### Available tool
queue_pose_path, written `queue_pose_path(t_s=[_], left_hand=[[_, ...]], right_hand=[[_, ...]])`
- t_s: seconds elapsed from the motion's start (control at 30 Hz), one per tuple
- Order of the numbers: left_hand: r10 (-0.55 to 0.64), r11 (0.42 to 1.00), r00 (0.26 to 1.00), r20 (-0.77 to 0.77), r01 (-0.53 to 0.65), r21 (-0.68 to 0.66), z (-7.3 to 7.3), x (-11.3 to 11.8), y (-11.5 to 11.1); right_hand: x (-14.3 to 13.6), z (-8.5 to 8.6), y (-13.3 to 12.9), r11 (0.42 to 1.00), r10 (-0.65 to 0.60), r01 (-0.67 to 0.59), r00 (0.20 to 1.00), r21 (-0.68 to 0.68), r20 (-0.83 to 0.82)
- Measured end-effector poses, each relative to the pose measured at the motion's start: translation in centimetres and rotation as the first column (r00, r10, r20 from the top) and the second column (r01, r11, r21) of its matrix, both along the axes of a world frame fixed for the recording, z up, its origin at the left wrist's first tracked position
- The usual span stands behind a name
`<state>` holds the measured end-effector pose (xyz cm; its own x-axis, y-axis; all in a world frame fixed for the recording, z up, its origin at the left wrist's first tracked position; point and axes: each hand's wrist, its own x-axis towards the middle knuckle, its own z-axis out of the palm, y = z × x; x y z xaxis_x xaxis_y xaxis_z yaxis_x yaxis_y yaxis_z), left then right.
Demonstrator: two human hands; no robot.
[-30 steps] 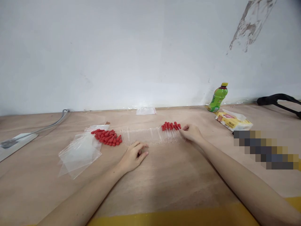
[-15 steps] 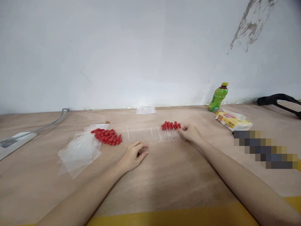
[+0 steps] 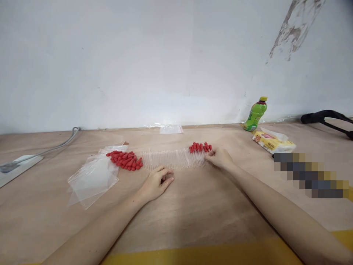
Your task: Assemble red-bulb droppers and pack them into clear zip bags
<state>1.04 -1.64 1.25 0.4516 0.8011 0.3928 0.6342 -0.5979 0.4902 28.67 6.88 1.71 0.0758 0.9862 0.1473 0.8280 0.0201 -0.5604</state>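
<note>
A row of thin clear tubes (image 3: 165, 159) lies side by side on the table. At its right end several tubes carry red rubber bulbs (image 3: 200, 147) on their far ends. My right hand (image 3: 220, 157) has its fingers pinched at the rightmost tubes; what lies between the fingertips is too small to make out. Just in front of the row rests my left hand (image 3: 158, 183), fingers apart and curved, holding nothing. A pile of loose red bulbs (image 3: 125, 160) sits left of the tubes, partly over a stack of clear plastic bags (image 3: 95, 178).
By the wall lies a small clear bag (image 3: 171, 129). A green bottle (image 3: 256, 115) and a yellow tissue pack (image 3: 273, 141) stand back right, with a black curved object (image 3: 327, 118) beyond. A cable (image 3: 55, 147) runs to a white strip (image 3: 24, 167) at left.
My right hand has shifted slightly left, over the right end of the tube row. My left hand has stayed in place.
</note>
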Motion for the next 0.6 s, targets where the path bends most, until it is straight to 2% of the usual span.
queue_pose_path(t_s=[0.13, 0.3, 0.43, 0.53, 0.6], left_hand=[[-0.003, 1.000, 1.000, 0.001, 0.003, 0.010, 0.1, 0.0, 0.0], [0.007, 1.000, 1.000, -0.012, -0.007, 0.024, -0.2, 0.0, 0.0], [0.046, 0.997, 0.999, -0.026, -0.045, 0.063, -0.3, 0.1, -0.1], [0.197, 0.966, 0.977, -0.076, -0.179, 0.189, 0.9, -0.5, 0.2], [0.387, 0.895, 0.908, -0.162, -0.328, 0.301, 2.2, -1.5, 0.9]], right_hand=[[-0.6, 0.5, -0.6, 0.998, 0.049, -0.046, 0.995, -0.036, 0.085], [-1.7, 1.0, -1.3, 0.997, 0.059, -0.046, 0.966, -0.057, 0.252], [-2.3, 1.3, -1.4, 0.996, 0.084, -0.068, 0.954, -0.064, 0.288], [-1.9, 1.7, -1.4, 0.994, 0.093, -0.074, 0.956, -0.079, 0.279], [-1.5, 2.1, -1.3, 0.996, 0.071, -0.052, 0.958, -0.076, 0.277]])
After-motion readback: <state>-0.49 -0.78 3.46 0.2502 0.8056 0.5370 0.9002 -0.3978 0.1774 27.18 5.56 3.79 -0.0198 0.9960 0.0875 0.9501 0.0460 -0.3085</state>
